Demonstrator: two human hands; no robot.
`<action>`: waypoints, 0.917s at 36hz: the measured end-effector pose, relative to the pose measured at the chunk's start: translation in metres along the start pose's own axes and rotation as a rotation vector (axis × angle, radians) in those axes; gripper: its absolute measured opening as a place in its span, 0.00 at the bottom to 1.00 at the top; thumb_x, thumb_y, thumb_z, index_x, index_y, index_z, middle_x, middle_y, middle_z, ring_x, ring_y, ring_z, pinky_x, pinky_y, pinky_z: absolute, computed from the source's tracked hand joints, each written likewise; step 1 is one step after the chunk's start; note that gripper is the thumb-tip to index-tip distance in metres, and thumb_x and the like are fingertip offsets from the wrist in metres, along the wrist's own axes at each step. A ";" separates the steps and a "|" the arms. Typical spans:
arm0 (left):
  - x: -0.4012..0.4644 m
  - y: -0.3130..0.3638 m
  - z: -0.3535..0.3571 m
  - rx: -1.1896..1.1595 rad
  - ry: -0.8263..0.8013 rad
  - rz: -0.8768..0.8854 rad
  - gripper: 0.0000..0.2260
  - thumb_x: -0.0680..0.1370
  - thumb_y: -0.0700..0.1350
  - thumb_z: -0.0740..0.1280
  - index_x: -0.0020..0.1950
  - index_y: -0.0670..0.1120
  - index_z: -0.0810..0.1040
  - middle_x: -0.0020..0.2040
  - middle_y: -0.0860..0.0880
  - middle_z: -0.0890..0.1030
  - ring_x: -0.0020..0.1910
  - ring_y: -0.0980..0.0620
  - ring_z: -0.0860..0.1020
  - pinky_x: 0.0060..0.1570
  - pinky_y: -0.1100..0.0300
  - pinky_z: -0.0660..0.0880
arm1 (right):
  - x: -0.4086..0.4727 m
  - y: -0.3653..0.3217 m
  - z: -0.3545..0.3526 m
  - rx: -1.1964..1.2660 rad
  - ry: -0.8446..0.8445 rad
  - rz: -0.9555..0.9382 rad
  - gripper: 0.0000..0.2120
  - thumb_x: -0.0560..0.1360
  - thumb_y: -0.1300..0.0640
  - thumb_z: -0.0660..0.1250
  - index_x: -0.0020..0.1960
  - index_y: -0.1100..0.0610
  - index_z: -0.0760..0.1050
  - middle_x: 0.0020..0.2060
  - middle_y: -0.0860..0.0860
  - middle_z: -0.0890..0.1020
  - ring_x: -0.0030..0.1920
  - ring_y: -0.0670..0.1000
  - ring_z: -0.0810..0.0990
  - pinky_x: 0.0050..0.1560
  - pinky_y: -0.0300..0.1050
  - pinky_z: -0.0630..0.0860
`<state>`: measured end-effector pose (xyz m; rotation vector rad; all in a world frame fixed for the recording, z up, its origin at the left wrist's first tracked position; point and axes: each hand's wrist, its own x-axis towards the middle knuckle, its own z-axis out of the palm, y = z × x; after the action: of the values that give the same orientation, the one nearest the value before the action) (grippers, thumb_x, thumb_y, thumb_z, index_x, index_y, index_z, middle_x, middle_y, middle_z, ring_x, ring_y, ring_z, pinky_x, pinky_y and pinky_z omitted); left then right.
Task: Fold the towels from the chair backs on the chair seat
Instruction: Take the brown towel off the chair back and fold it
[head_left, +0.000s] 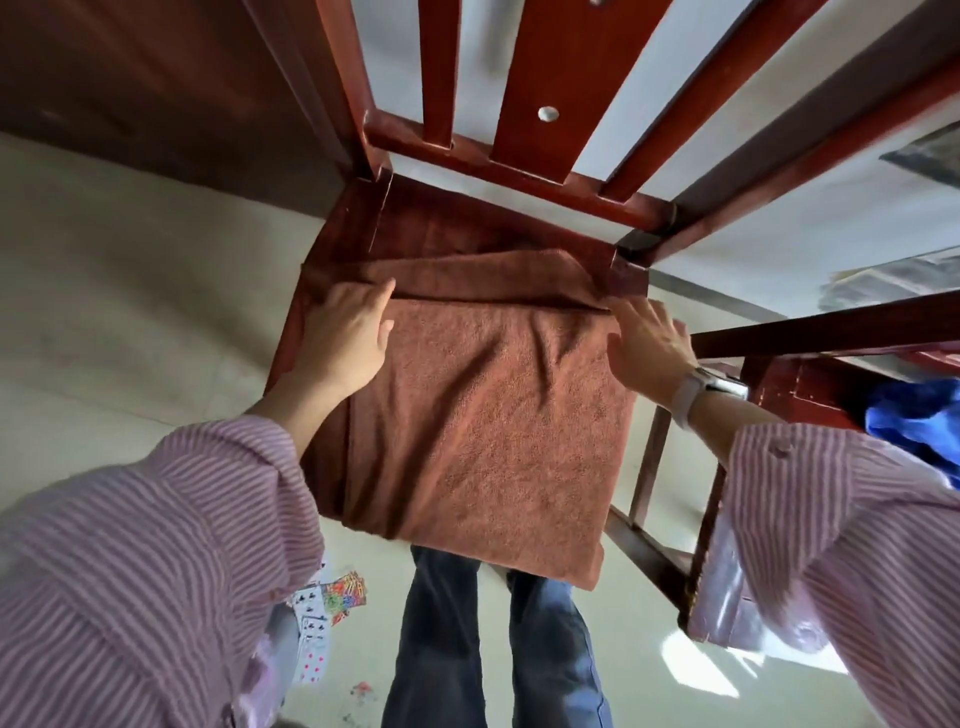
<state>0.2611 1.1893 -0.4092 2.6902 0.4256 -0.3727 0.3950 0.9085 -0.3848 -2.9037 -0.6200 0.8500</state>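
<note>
While flat on the seat (415, 228), towel (483, 415) between 2 released, pressing hands' grips.

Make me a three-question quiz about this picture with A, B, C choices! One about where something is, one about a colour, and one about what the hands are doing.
1. Where does the brown towel lie?
A. on the floor
B. on the chair seat
C. over the chair back

2. What colour is the cloth at the right edge?
A. blue
B. yellow
C. white

3. What are the left hand and right hand doing?
A. holding playing cards
B. hanging at the sides
C. resting flat on the towel

Answers:
1 B, the towel is spread over the red wooden seat.
2 A, it is bright blue.
3 C, both hands lie with straight fingers at the towel's folded edge.
</note>
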 end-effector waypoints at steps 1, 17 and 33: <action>0.004 0.000 0.000 0.021 -0.015 -0.011 0.18 0.77 0.42 0.63 0.67 0.41 0.70 0.60 0.41 0.75 0.62 0.39 0.68 0.58 0.43 0.69 | 0.004 -0.001 0.000 -0.032 -0.011 0.019 0.21 0.75 0.60 0.57 0.68 0.54 0.64 0.65 0.54 0.70 0.65 0.57 0.67 0.66 0.58 0.63; 0.015 -0.059 -0.075 -0.552 -0.451 -0.258 0.07 0.75 0.42 0.67 0.40 0.53 0.78 0.42 0.53 0.79 0.43 0.55 0.76 0.44 0.64 0.69 | 0.007 -0.001 -0.075 0.516 -0.309 0.067 0.06 0.76 0.61 0.64 0.50 0.55 0.77 0.40 0.46 0.78 0.44 0.50 0.77 0.42 0.32 0.71; 0.010 -0.064 -0.020 -0.100 0.068 -0.075 0.05 0.69 0.36 0.72 0.43 0.37 0.80 0.49 0.39 0.76 0.54 0.38 0.73 0.54 0.43 0.73 | 0.055 -0.053 -0.020 0.244 -0.019 0.010 0.11 0.76 0.57 0.60 0.54 0.59 0.76 0.61 0.56 0.72 0.63 0.57 0.67 0.64 0.52 0.65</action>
<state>0.2522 1.2559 -0.4154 2.6006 0.5514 -0.2741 0.4289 0.9797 -0.3874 -2.6848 -0.4667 0.8874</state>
